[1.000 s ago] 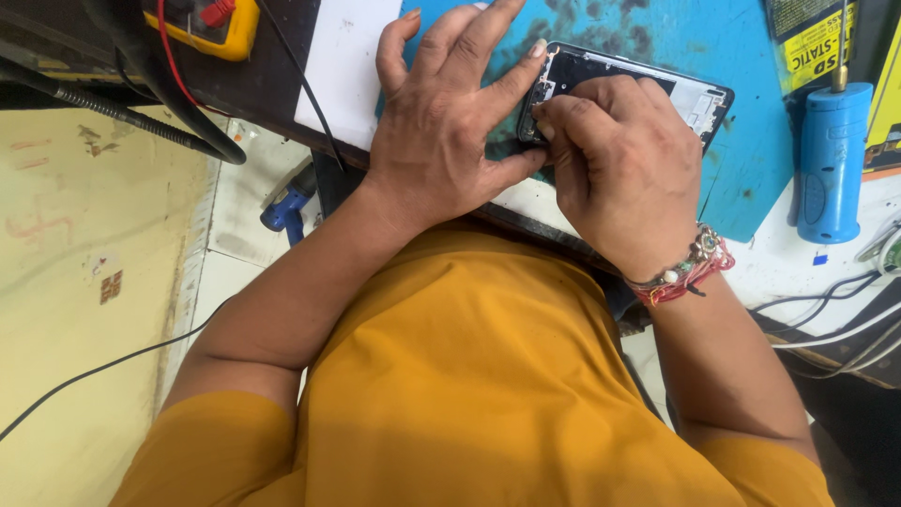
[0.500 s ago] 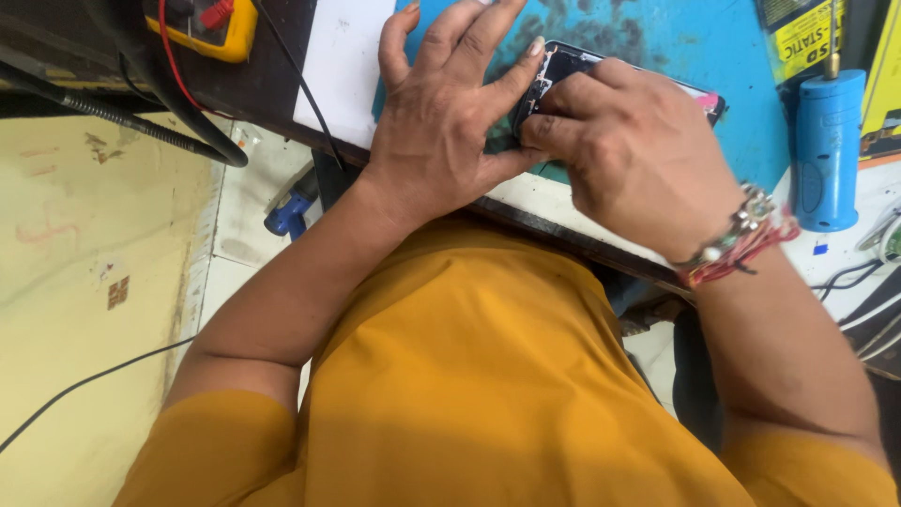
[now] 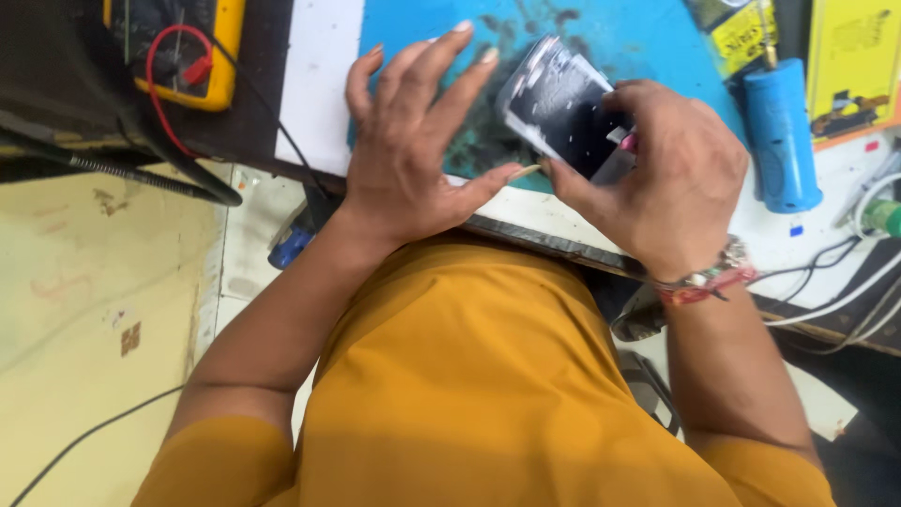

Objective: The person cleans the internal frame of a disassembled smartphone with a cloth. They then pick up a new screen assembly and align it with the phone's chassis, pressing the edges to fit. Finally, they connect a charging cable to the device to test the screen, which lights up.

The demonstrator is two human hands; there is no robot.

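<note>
I see the phone (image 3: 563, 108) with a glossy dark face. Under it the blue mat (image 3: 648, 38) looks matt, rubbery and stained. Right of the phone, the blue cylinder (image 3: 779, 131) seems smooth plastic.

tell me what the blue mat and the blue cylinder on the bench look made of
Blue mat: looks like matte rubber or silicone, lying flat with dark scuffed stains and no glare. Blue cylinder: probably plastic, with a smooth, slightly glossy wall showing a soft highlight; a thin metal-looking tip sticks out of its top.
</note>
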